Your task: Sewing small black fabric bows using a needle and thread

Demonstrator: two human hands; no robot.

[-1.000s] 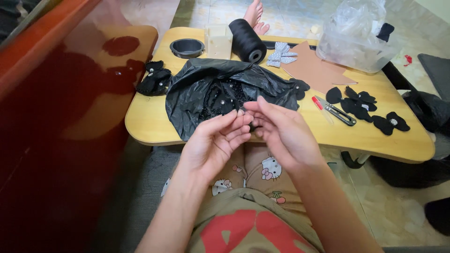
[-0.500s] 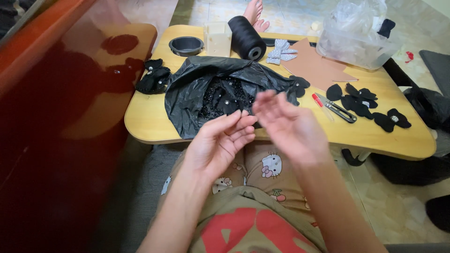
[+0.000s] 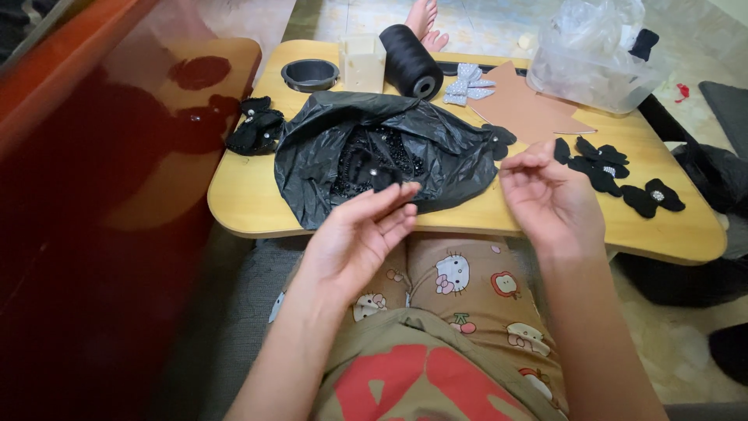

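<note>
Item: 2 hands over a low yellow counter (image 3: 249, 199), seen from the head camera. Change noted: 1 second ago both hands meet fingertip to fingertip at the near edge of the black bag (image 3: 389, 152); now they are apart. The right hand (image 3: 555, 199) has swung out to the right, toward the black flowers (image 3: 612, 168) lying on the counter; its thumb and fingertips are pinched close, though whether anything small sits in that grip cannot be told. The left hand (image 3: 358, 238) remains near the bag's front edge, fingers loosely extended and slightly spread, grip slack, nothing visibly held. The bag lies open mid-counter, with beaded black pieces (image 3: 374, 164) showing inside. Judged reading: the joint fingertip work has ended or paused, and the right hand is drawing something away or reaching to the flower side. Also present: black thread cone (image 3: 411, 61), round black dish (image 3: 310, 74), grey bow (image 3: 467, 84), brown card (image 3: 522, 105), clear bag (image 3: 596, 51), black bows (image 3: 255, 129) at left.
</note>
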